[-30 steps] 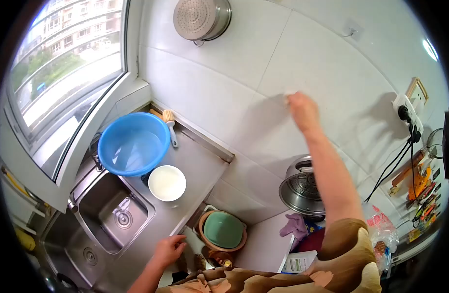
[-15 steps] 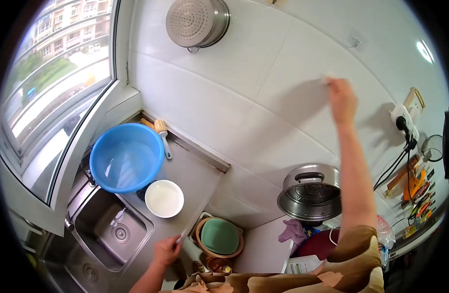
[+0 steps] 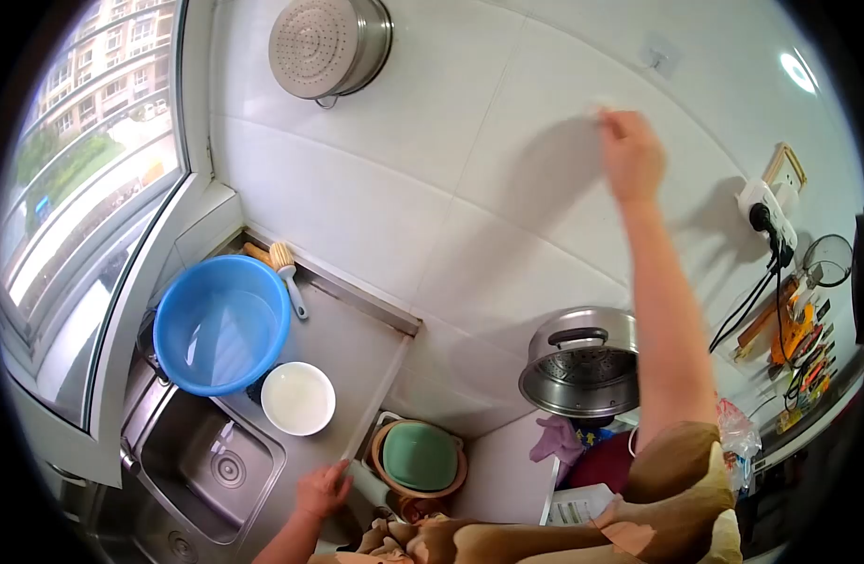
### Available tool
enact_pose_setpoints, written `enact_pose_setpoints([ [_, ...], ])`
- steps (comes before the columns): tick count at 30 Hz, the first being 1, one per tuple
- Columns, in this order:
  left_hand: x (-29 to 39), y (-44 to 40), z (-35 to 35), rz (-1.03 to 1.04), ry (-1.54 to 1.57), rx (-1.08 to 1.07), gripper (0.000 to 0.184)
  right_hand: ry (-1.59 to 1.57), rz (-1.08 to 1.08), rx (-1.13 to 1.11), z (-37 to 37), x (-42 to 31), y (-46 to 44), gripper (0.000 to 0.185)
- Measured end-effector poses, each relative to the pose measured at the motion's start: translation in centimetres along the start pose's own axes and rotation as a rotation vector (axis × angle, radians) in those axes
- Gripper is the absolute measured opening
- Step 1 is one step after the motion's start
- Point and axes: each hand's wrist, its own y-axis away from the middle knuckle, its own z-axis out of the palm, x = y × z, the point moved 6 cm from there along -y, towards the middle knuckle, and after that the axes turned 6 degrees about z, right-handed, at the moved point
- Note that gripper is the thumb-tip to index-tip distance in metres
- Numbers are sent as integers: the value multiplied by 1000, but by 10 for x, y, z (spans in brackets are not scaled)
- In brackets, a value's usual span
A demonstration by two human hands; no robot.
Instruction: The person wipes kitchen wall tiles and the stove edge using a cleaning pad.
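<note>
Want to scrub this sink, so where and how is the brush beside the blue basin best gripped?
I'd take the brush by its pale handle, from above the counter. The handle is slim and points away from the corner, whereas the bristled head sits close to the basin and wall.

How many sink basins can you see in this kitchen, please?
2: the upper basin just below the blue tub, and the lower basin in the lower-left corner, partly out of view.
</note>
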Motion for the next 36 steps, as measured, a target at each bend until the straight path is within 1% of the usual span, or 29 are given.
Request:
enact_pose_setpoints([
  [2, -2, 0, 7, 16, 28, 28, 32, 116, -195, -236, 34, -35, 65, 9],
  [4, -8, 3, 2, 0, 42, 68, 32, -126, -188, -366, 31, -51, 112, 7],
  [5, -7, 3, 1, 3, 39, 64, 32, -140, -193, -363, 33, -49, 106, 7],
  [7, -3, 5, 1, 6, 39, 53, 32, -1, -74, -255, 16, -16, 76, 7],
  [9, -6, 3, 4, -10, 32, -6, 30, 21, 81, -46, -4, 0, 11, 8],
  [10, -5, 0, 3, 0, 23, -9, 30, 27, 92, -40, 6, 2, -2, 8],
  [12, -3, 0, 1, 20, 8, 28, 30, -52, 48, 82, 17, -21, -16, 9],
  [14, -4, 2, 6, 27, 11, 36, 30, 183, -129, -272, 58, -55, 42, 10],
  [16, -8, 4, 4, 28, 11, 43, 30, -68, -166, -443, 54, -63, 103, 14],
  [18, -6, 3, 0, 23, 44, 26, 33, -96, -98, -432, 22, -30, 106, 10],
  [20, -1, 2, -2, 15, 77, 30, 34, -106, 136, -239, -17, 11, 72, 8],
  [21, -1, 3, -4, 10, 92, 33, 34, -108, 139, -245, -22, 15, 58, 8],
  [23, -4, 3, -4, 23, 77, 7, 34, 16, 140, -153, -35, 30, 42, 8],
  [24, -2, 0, 1, 27, 77, 1, 34, 3, 201, -228, -17, 22, 58, 9],
  [26, -3, 2, 7, 26, 83, 16, 34, -59, -88, -377, 29, -16, 118, 11],
  [28, -3, -4, 2, 32, 69, 35, 34, 32, -66, -655, 43, -57, 136, 14],
  [29, -2, -4, -1, 5, 45, 8, 33, 22, -57, -655, 39, -48, 130, 14],
  [31, 0, 8, -2, -49, 33, -27, 33, -78, -68, -474, 12, -14, 105, 15],
  [33, -2, 0, 0, -17, 12, -15, 31, -96, 136, -313, -38, 20, 59, 17],
  [34, -2, -4, 2, -15, 17, -1, 31, -96, 124, -303, -42, 30, 56, 17],
  [36, -1, 1, 2, 29, 21, 73, 30, 21, 126, -508, -36, 44, 84, 18],
])
